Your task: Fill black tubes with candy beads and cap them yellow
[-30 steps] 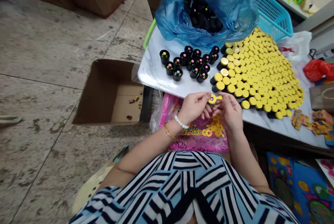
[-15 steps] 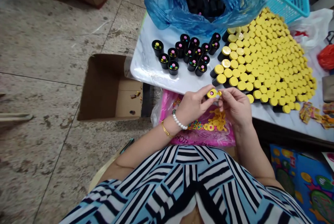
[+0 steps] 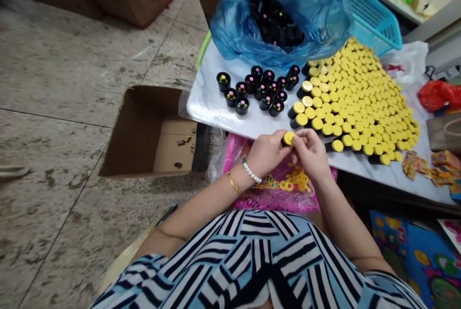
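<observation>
**Inspector:** Nearest item?
**Clerk:** A pink bag (image 3: 252,198) at the lap, below both hands. Loose yellow lids (image 3: 296,181) and coloured beads (image 3: 266,183) lie in it.

**Inspector:** The hands?
**Clerk:** The left hand (image 3: 268,154) and right hand (image 3: 310,156) meet at the near edge of the bench (image 3: 212,102). The fingers of both are clamped on one yellow-capped pot (image 3: 288,138), held between them. I cannot tell whether it touches the bench.

**Inspector:** Beyond them?
**Clerk:** At 1 o'clock from the hands stands a dense block of capped pots (image 3: 363,97), touching one another. At 11 o'clock is a cluster of open black pots (image 3: 256,89) with coloured beads inside. Farther, at 12 o'clock, a blue bag (image 3: 317,11) holds more black pots (image 3: 277,23). A turquoise basket (image 3: 376,18) sits just beside the bag, at 1 o'clock. At 9 o'clock, on the floor, is an open cardboard box (image 3: 144,126).
</observation>
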`<state>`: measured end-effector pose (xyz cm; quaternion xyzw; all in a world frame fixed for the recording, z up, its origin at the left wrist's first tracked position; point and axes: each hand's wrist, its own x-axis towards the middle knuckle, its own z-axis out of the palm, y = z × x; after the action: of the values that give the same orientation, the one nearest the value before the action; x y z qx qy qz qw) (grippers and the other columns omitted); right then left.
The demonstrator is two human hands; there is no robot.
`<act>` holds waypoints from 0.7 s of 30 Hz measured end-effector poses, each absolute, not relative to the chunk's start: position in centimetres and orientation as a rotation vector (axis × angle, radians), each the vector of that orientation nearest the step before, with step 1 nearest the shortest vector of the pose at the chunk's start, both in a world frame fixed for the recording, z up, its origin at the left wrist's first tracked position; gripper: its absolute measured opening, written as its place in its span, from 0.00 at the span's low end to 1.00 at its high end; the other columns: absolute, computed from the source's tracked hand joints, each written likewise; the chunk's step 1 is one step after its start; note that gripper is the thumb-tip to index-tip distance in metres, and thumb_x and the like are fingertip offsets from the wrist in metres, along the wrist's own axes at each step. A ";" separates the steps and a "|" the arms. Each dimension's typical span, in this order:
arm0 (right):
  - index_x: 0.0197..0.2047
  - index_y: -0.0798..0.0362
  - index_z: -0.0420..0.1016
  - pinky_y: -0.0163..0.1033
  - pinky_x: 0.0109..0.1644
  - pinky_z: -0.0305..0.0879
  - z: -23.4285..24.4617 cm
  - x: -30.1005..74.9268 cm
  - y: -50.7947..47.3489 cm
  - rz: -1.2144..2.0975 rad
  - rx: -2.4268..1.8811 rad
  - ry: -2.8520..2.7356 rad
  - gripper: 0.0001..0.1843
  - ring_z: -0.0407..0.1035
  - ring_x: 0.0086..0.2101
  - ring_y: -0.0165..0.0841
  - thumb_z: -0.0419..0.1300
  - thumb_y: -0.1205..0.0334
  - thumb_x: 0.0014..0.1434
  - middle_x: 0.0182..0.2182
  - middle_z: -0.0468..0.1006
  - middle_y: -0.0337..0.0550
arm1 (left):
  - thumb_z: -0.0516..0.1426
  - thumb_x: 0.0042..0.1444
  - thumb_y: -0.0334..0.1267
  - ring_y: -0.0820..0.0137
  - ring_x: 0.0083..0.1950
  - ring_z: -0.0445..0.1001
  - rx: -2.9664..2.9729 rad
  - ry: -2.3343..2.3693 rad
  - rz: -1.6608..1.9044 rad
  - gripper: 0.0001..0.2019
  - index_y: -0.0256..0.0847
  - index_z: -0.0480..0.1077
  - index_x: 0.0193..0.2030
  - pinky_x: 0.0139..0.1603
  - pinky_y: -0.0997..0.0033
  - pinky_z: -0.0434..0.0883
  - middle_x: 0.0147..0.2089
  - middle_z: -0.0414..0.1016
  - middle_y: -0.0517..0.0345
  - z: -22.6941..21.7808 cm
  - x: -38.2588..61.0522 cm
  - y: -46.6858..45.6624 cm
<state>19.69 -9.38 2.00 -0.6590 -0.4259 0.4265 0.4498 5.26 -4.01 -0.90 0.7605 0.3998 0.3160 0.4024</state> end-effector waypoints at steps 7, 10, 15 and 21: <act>0.57 0.49 0.74 0.48 0.49 0.72 2.7 19.8 -10.6 -0.039 -1.700 -1.749 0.25 0.71 0.41 0.40 0.70 0.50 0.60 0.45 0.77 0.49 | 0.60 0.58 0.28 0.66 0.34 0.79 1.920 1.053 0.804 0.17 0.39 0.77 0.54 0.37 0.72 0.70 0.35 0.82 0.54 -1.2 5.1 -4.3; 0.55 0.49 0.76 0.44 0.44 0.72 3.1 19.9 -10.3 0.033 -1.689 -1.863 0.17 0.71 0.34 0.35 0.65 0.53 0.65 0.41 0.77 0.46 | 0.58 0.54 0.24 0.68 0.31 0.77 1.885 1.073 0.818 0.22 0.38 0.76 0.56 0.37 0.73 0.70 0.32 0.81 0.57 -1.2 5.1 -4.4; 0.49 0.48 0.80 0.41 0.40 0.70 3.6 19.7 -10.4 0.155 -1.675 -1.746 0.12 0.70 0.32 0.33 0.65 0.53 0.65 0.35 0.76 0.42 | 0.61 0.60 0.32 0.73 0.27 0.72 1.839 1.025 0.850 0.14 0.37 0.77 0.53 0.32 0.76 0.65 0.26 0.75 0.62 -1.3 4.9 -4.6; 0.42 0.49 0.70 0.32 0.21 0.58 3.6 20.0 -8.7 1.016 -1.679 -1.020 0.17 0.63 0.18 0.26 0.69 0.51 0.57 0.20 0.70 0.28 | 0.61 0.62 0.33 0.76 0.26 0.67 1.803 1.018 0.896 0.13 0.37 0.77 0.52 0.33 0.78 0.62 0.24 0.70 0.66 -1.6 4.9 -5.0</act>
<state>19.96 -8.68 3.55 -0.6785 -0.4122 0.4106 0.4486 4.94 -5.00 -1.58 0.7220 0.4077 0.3589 0.4285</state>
